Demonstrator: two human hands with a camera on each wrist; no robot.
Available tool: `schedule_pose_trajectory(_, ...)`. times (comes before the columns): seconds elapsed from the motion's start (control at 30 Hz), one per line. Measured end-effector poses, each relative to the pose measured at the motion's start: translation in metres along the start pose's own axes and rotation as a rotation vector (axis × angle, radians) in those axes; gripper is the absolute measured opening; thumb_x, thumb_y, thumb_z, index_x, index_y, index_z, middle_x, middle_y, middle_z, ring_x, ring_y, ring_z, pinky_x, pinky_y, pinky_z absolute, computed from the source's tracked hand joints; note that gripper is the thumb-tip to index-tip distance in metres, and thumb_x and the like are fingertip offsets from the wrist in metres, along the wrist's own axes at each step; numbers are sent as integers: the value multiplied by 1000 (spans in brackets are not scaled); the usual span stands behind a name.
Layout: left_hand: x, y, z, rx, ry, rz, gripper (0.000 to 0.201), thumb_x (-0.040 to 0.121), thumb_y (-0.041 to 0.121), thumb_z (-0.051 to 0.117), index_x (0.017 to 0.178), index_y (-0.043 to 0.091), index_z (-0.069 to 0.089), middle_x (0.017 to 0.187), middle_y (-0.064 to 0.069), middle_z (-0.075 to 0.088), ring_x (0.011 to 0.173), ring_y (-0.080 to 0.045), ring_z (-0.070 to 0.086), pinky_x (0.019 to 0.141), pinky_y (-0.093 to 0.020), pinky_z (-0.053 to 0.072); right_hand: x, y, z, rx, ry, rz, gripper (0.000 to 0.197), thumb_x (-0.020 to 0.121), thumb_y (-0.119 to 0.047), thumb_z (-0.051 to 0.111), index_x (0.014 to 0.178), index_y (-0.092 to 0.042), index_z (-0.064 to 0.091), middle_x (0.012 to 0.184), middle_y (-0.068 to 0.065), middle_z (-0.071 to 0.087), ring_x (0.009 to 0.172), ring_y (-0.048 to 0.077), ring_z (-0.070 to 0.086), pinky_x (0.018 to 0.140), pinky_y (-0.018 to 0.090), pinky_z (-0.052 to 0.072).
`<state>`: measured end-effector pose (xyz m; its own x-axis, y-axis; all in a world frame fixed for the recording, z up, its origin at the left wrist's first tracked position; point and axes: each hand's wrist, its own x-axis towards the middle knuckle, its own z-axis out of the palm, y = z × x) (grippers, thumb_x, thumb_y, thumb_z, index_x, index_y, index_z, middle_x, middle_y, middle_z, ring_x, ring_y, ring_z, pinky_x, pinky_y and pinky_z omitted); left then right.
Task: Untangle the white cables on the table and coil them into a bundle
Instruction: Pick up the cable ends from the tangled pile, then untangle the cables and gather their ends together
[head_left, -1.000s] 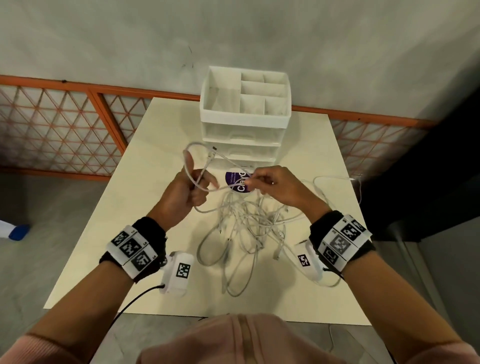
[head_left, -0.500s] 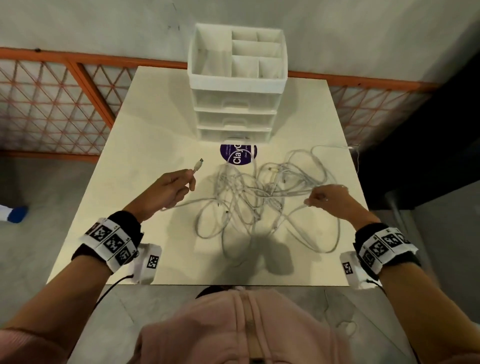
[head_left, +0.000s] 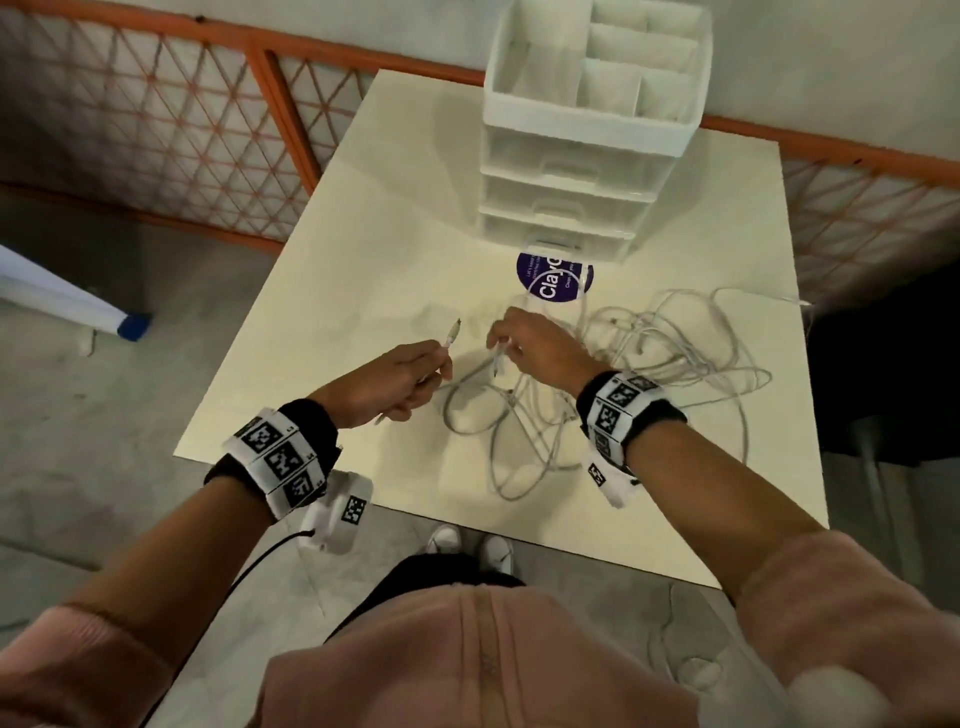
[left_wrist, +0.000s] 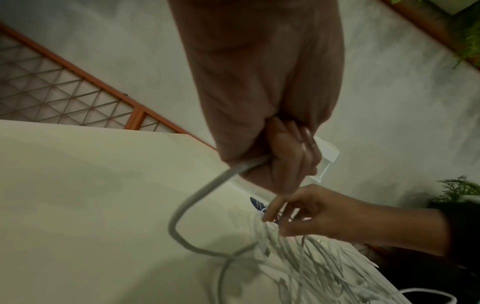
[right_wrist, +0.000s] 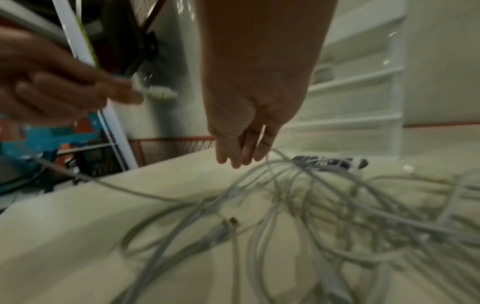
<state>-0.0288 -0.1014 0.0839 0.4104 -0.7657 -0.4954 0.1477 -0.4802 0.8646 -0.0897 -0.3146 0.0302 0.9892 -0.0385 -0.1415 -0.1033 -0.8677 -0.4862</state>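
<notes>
A tangle of white cables (head_left: 660, 358) lies on the right half of the cream table (head_left: 363, 312); it also fills the right wrist view (right_wrist: 311, 205). My left hand (head_left: 415, 374) grips one cable end in a fist, and its plug (head_left: 454, 331) sticks up past the thumb. From that fist (left_wrist: 293, 156) the cable (left_wrist: 182, 205) loops down into the heap. My right hand (head_left: 530, 345) hovers at the heap's left edge, close to the left hand. Its fingertips (left_wrist: 270, 214) pinch strands that rise to them, and a connector (head_left: 497, 364) dangles below.
A white drawer organiser (head_left: 571, 156) stands at the table's far edge, with a round purple sticker (head_left: 553, 278) in front of it. An orange lattice fence (head_left: 182, 130) runs behind. One cable loop reaches the near edge (head_left: 514, 493). The left half of the table is bare.
My right hand has crossed from the tangle's right side to its left edge, beside the left hand. The left hand still holds the plug end and has barely moved.
</notes>
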Motion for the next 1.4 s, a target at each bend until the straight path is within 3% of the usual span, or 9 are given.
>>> schedule_pose_trajectory(0.23, -9, -14, -2, 28, 97, 112, 31, 102, 31, 31, 104, 7, 50, 65, -3, 42, 53, -15, 28, 47, -21, 25, 11, -3, 25, -52, -28, 16, 15, 82, 0, 58, 94, -5, 67, 99, 14, 67, 97, 32, 59, 81, 36, 43)
schedule_pose_trajectory(0.53, 33, 24, 9, 13, 467, 415, 21, 101, 23, 38, 102, 13, 57, 94, 8, 58, 87, -9, 55, 77, -24, 46, -5, -55, -100, 788, 244, 33, 15, 81, -7, 70, 88, -9, 57, 87, 21, 72, 72, 16, 71, 73, 23, 53)
schedule_pose_trajectory(0.63, 45, 48, 20, 88, 436, 560, 21, 100, 23, 38, 95, 13, 55, 93, 4, 57, 88, -11, 51, 81, -27, 41, -10, -61, -120, 769, 273, 1, 14, 81, -11, 71, 81, -13, 57, 82, 14, 72, 77, 25, 71, 81, 38, 54)
schedule_pose_trajectory(0.73, 49, 68, 30, -29, 300, 618, 26, 100, 23, 33, 89, 7, 51, 84, -2, 57, 89, -21, 55, 87, -33, 44, -14, -54, -129, 709, 393, 12, 15, 81, -19, 72, 80, -18, 57, 84, -2, 66, 75, 14, 66, 74, 26, 53)
schedule_pose_trajectory(0.87, 47, 92, 35, -258, 197, 622, 30, 103, 25, 25, 81, 13, 41, 71, 0, 42, 75, -17, 52, 82, -28, 46, -15, -48, -112, 973, 310, 109, 51, 93, -58, 30, 109, -16, 55, 82, -7, 66, 78, 10, 64, 86, 31, 47)
schedule_pose_trajectory(1.0, 38, 117, 29, -441, 168, 653, 29, 103, 29, 22, 83, 15, 37, 67, -1, 44, 68, -15, 53, 73, -21, 49, -12, -61, -83, 1278, -2, -60, 62, 78, -70, 9, 112, -49, 57, 104, -9, 67, 99, 10, 62, 108, 41, 34)
schedule_pose_trajectory(1.07, 32, 126, 24, -522, 153, 692, 28, 103, 27, 21, 82, 15, 35, 64, -1, 39, 61, -14, 46, 71, -22, 49, -14, -59, -78, 1217, -74, -68, 64, 80, -70, 17, 105, -32, 62, 90, 9, 67, 92, 22, 64, 103, 40, 42)
schedule_pose_trajectory(1.17, 23, 136, 6, -512, 232, 754, 30, 104, 29, 20, 81, 18, 36, 58, 8, 33, 52, -10, 30, 62, -21, 42, -18, -38, -74, 760, -178, -27, 41, 88, -56, 49, 76, -20, 64, 56, -5, 58, 68, 18, 64, 75, 24, 46)
schedule_pose_trajectory(1.4, 7, 145, -53, -342, 613, 868, 28, 103, 32, 27, 80, 24, 41, 57, 12, 32, 50, -6, 22, 45, -20, 22, -43, 39, -76, 493, -27, 239, 31, 89, -31, 61, 64, -13, 59, 48, -9, 55, 45, 1, 50, 57, 19, 40)
